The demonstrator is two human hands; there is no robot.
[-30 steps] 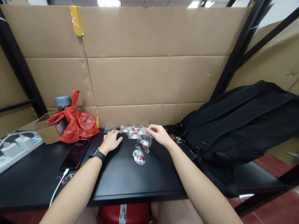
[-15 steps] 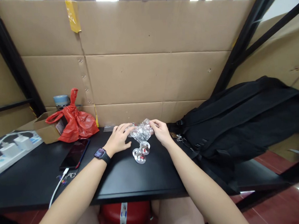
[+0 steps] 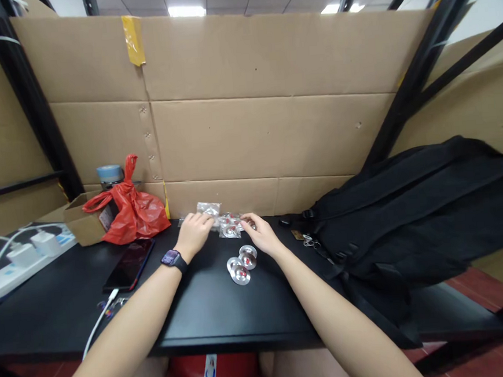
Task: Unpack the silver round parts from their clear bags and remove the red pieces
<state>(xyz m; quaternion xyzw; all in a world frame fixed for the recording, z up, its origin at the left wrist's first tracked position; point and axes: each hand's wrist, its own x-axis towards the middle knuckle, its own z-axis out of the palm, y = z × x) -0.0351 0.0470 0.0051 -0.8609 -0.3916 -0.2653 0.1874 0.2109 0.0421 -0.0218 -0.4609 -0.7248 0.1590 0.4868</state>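
Small clear plastic packets (image 3: 230, 229) with shiny round pieces inside lie at the back of the black table. My left hand (image 3: 195, 232), with a smartwatch on its wrist, is at their left side, fingers bent together over a packet edge; what they grip is too small to make out. At their right side my right hand (image 3: 259, 232) has its thumb and fingers closed on a packet. Nearer to me, three round silver discs (image 3: 241, 274) with red centres lie touching on the table.
A black backpack (image 3: 428, 215) fills the right side. On the left are a red plastic bag (image 3: 138, 215), a cardboard box (image 3: 80, 225), a phone (image 3: 129, 265) and a power strip (image 3: 26, 267). Cardboard (image 3: 239, 137) walls the back.
The packets, bunched between my hands before, now lie spread out on the table. My left hand's fingers have drawn together. The view has shifted slightly.
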